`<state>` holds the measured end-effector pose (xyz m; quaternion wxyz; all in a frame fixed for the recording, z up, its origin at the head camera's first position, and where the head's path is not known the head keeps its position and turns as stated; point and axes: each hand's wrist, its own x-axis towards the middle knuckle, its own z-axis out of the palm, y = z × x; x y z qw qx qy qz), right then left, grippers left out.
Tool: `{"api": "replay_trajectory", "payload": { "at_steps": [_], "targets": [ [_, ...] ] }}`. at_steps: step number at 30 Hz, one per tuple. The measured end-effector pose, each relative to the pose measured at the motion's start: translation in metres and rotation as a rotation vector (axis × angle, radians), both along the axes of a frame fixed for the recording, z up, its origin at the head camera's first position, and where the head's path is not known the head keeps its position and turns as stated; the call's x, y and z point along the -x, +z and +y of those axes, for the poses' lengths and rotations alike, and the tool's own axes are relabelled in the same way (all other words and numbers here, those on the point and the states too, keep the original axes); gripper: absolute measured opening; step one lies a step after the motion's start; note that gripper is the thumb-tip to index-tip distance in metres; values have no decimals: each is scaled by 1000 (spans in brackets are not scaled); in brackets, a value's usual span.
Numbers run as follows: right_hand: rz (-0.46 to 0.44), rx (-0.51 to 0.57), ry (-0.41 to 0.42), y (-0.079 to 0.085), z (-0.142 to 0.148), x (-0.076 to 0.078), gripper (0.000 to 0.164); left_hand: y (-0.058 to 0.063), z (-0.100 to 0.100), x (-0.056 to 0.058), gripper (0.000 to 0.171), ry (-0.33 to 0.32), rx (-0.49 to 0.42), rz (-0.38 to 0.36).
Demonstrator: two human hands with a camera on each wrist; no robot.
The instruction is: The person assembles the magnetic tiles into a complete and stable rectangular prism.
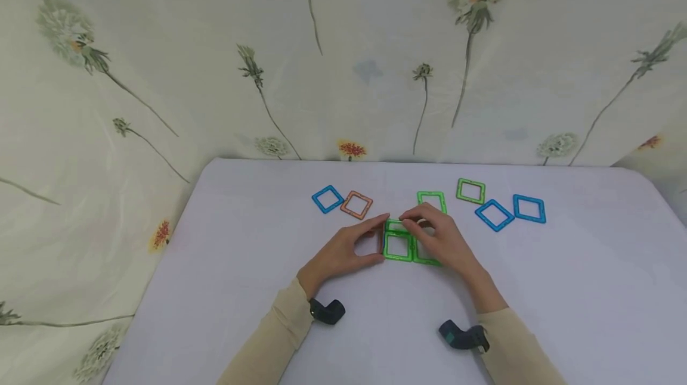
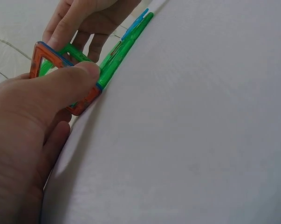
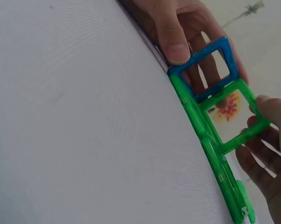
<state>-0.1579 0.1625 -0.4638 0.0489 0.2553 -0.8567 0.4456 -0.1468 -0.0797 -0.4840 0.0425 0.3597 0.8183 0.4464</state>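
In the head view, my left hand (image 1: 339, 252) grips an upright square magnetic tile between thumb and fingers. Its outer side shows as an orange frame (image 2: 86, 101) in the left wrist view. The side facing my right hand is a blue frame (image 3: 202, 55); whether these are two tiles together I cannot tell. My right hand (image 1: 444, 243) pinches a raised green square tile (image 3: 245, 136), whose edge meets the blue frame. Below them a green tile (image 1: 398, 258) lies flat, joined side by side to another flat green tile (image 1: 426, 261), partly hidden under my right hand.
Behind my hands lie a blue tile (image 1: 320, 189) and an orange tile (image 1: 350, 213) at left. Further right are a light green tile (image 1: 431, 193), a green tile (image 1: 471, 201), a blue tile (image 1: 485, 218) and another blue tile (image 1: 529, 217). A flowered cloth (image 1: 333, 93) hangs behind the white table (image 1: 241, 224).
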Motion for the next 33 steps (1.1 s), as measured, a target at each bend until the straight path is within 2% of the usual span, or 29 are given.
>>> {"api": "replay_trajectory", "payload": {
  "at_steps": [8, 15, 20, 23, 26, 33],
  "targets": [
    [-18, 11, -15, -1, -1, 0, 17, 0, 0, -1, 76, 10, -10, -31],
    [-62, 45, -48, 1, -2, 1, 25, -2, 0, 0, 76, 84, -19, -53],
    [-70, 29, -67, 13, -5, -5, 22, -2, 0, 1, 77, 95, -27, -66],
    [-57, 11, -100, 13, 2, -3, 22, -1, 0, 0, 78, 97, -24, -66],
    [-46, 7, -142, 2, 15, 4, 23, 0, 1, 0, 78, 101, -16, -69],
    [-28, -27, -234, 4, 37, 9, 25, 0, 0, 1, 79, 100, -15, -74]
  ]
}}
